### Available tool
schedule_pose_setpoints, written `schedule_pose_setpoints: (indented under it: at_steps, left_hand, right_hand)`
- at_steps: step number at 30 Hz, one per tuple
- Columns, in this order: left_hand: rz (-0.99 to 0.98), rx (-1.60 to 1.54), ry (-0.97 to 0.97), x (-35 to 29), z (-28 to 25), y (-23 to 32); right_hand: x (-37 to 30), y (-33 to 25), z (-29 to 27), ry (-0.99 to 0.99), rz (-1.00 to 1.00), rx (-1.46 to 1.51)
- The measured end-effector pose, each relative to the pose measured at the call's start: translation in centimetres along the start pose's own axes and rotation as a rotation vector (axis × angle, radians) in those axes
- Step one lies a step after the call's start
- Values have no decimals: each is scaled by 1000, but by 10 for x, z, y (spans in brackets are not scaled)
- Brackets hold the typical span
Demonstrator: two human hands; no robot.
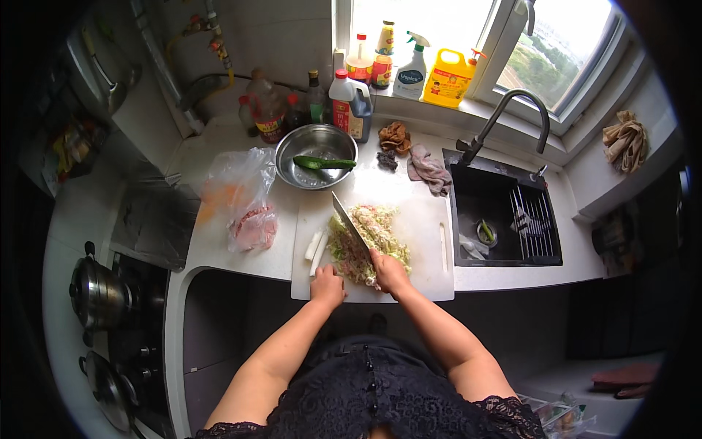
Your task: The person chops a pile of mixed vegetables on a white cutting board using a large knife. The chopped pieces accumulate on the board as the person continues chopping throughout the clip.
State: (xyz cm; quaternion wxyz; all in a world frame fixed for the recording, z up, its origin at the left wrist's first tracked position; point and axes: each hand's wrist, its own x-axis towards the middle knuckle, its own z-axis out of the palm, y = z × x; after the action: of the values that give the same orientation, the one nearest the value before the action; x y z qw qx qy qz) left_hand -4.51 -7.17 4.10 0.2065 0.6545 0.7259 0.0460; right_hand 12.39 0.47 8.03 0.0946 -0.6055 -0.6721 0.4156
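Note:
A white cutting board (pixel 424 241) lies on the counter in front of me. On it sits a heap of chopped pale green vegetable mixed with pinkish bits (pixel 369 241). My right hand (pixel 389 272) grips the handle of a cleaver (pixel 349 222), whose blade lies tilted over the heap. My left hand (pixel 327 285) rests as a closed fist on the board's near left part, beside two white vegetable strips (pixel 316 249).
A steel bowl (pixel 316 155) holding a green cucumber piece stands behind the board. A plastic bag with meat (pixel 245 205) lies left. A black sink (pixel 504 219) with faucet is right. Bottles line the back wall and windowsill. Pots sit on the stove at lower left.

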Motion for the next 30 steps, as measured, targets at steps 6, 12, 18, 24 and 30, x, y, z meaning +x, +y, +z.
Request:
schedule_pose_setpoints:
  at_steps: [6, 12, 18, 24, 30]
  left_hand:
    - [27, -139, 99, 5, 4, -2]
    - [-12, -696, -41, 23, -5, 37]
    - [-452, -1318, -368, 25, -18, 97]
    - [-311, -1395, -217, 37, 40, 87]
    - [-339, -1549, -128, 10, -13, 90]
  right_hand:
    - [8, 36, 12, 203, 3, -26]
    - [6, 38, 1, 144, -70, -42]
    - [-24, 32, -2, 228, -65, 47]
    - [-48, 38, -16, 350, -189, 108]
    - [-56, 56, -40, 486, -214, 225]
